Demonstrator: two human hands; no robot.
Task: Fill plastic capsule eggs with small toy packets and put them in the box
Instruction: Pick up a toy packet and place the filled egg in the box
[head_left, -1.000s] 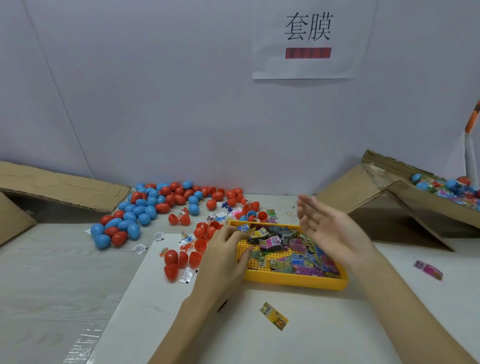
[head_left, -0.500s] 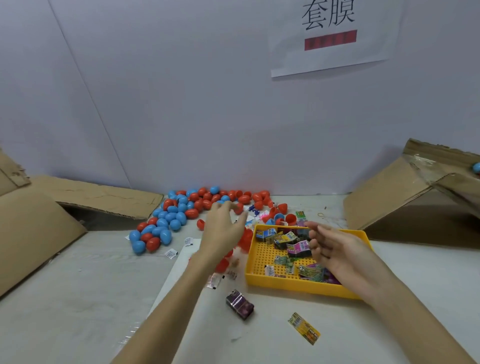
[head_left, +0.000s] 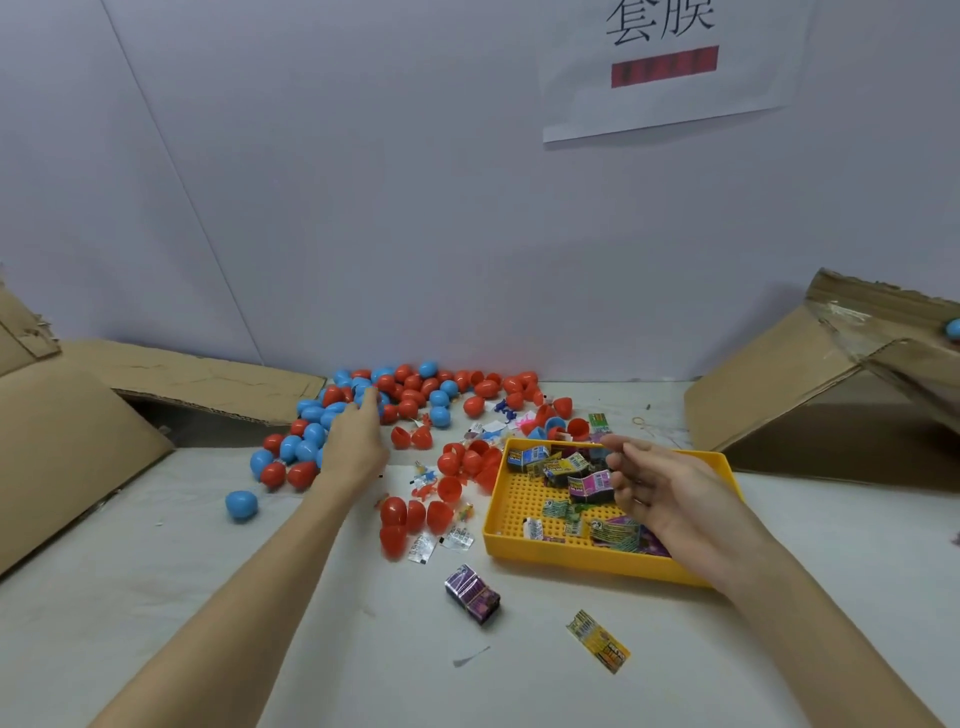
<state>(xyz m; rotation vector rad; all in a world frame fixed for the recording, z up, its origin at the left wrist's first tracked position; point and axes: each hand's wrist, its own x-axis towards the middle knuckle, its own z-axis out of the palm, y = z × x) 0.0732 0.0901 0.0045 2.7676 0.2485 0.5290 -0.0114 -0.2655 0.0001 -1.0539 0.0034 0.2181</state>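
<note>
red, blue eggs (head_left: 410, 395) heaped, packets (head_left: 576, 470) in tray (head_left: 597, 564)

Packing workbench: cardboard boxes (head_left: 810, 395), wall sign (head_left: 670, 67)

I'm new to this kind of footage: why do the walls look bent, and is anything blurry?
Head view: the wide-angle lens bows the wall seam and stretches the forearms; light is soft and even, shadows faint; the left hand over the eggs looks slightly smeared, and so do the right hand fingers above the yellow tray.

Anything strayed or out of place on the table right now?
Yes. One blue egg sits alone, apart from the egg pile. A purple packet and a yellow packet lie outside the yellow tray.
</note>
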